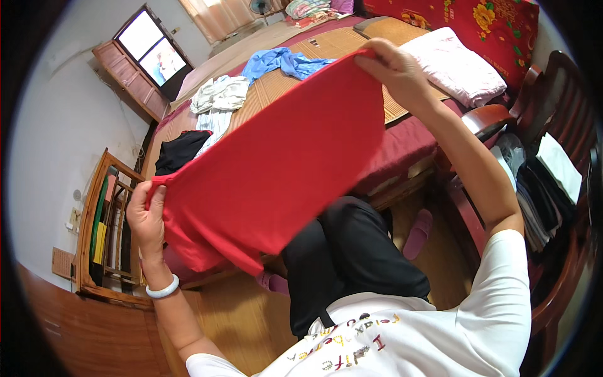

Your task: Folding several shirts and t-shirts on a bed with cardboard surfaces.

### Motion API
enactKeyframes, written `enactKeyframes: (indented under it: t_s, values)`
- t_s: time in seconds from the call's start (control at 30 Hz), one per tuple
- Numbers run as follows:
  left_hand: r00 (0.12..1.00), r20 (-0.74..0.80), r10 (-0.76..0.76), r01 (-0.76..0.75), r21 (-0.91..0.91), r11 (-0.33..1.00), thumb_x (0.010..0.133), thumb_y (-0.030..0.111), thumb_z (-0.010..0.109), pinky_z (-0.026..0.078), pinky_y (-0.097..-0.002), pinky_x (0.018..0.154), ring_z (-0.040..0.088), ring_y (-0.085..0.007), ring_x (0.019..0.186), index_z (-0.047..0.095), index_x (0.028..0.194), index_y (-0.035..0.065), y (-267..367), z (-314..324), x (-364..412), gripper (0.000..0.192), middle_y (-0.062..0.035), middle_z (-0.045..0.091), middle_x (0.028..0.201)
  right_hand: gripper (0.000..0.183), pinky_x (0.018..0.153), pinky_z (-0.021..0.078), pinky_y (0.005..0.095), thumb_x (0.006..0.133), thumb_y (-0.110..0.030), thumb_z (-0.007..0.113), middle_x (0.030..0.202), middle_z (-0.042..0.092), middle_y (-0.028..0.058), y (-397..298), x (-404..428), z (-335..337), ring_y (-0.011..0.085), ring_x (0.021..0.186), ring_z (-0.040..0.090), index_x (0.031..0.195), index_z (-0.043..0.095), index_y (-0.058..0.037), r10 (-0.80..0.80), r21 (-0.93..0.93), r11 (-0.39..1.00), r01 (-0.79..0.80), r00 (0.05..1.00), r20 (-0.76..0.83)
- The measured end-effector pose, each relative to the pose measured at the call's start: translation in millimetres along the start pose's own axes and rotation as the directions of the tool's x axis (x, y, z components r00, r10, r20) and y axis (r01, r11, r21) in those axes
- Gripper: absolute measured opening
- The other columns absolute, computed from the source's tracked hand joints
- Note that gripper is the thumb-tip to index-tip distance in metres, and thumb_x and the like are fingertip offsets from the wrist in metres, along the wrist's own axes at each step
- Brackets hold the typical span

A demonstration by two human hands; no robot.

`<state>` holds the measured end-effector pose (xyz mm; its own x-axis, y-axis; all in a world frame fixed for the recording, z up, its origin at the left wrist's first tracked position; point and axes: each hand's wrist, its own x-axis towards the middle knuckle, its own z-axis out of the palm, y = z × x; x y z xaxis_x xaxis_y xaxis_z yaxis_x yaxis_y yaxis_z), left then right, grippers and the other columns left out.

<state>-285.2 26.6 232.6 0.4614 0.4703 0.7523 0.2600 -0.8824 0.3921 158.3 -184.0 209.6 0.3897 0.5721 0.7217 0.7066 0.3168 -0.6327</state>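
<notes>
A red cloth garment [282, 155] is stretched in the air between my two hands, above my knees and the near edge of the bed. My left hand [147, 214] pinches its lower-left corner between thumb and fingers. Higher up, my right hand [393, 68] grips the opposite upper corner. The upper edge runs taut and slanted between them, while the lower edge hangs in loose folds near my left side. Part of the bed lies hidden behind the fabric.
On the bed's woven mat [268, 96] lie a blue garment [282, 63], a whitish garment [220, 94], a black garment [181, 151] and a folded pale quilt [454, 66]. A wooden chair [560, 94] holding folded clothes [537, 198] stands at right, a wooden rack [115, 235] at left. Pink slippers [418, 234] are on the floor.
</notes>
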Motion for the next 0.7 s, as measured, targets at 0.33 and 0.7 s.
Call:
enactKeyframes:
  t_s: [0.33, 0.7]
  values:
    - [0.369, 0.929, -0.023, 0.243, -0.073, 0.967, 0.091, 0.025, 0.069, 0.052, -0.0351, 0.064, 0.066, -0.0273, 0.068, 0.071, 0.095, 0.0072, 55.0, 7.6, -102.4, 0.018, -0.0121, 0.066, 0.076, 0.014, 0.067, 0.0506, 0.0371, 0.090, -0.010, 0.068, 0.076, 0.063, 0.0080, -70.1, -101.7, -45.2, 0.0205, 0.074, 0.067, 0.098, 0.061, -0.0006, 0.551, -0.287, 0.782, -0.553, 0.396, 0.735]
    - [0.430, 0.894, -0.123, 0.476, -0.109, 0.873, 0.093, 0.022, 0.069, 0.046, -0.0324, 0.069, 0.055, -0.0225, 0.071, 0.065, 0.094, -0.0010, 56.3, -6.1, -85.8, 0.023, -0.0103, 0.061, 0.080, 0.008, 0.046, 0.0394, 0.0182, 0.092, -0.007, 0.065, 0.082, 0.059, -0.0008, -37.1, -108.9, -79.3, 0.0021, 0.056, 0.049, 0.094, 0.058, -0.0026, 0.475, 0.042, 0.814, -0.579, 0.706, 0.526]
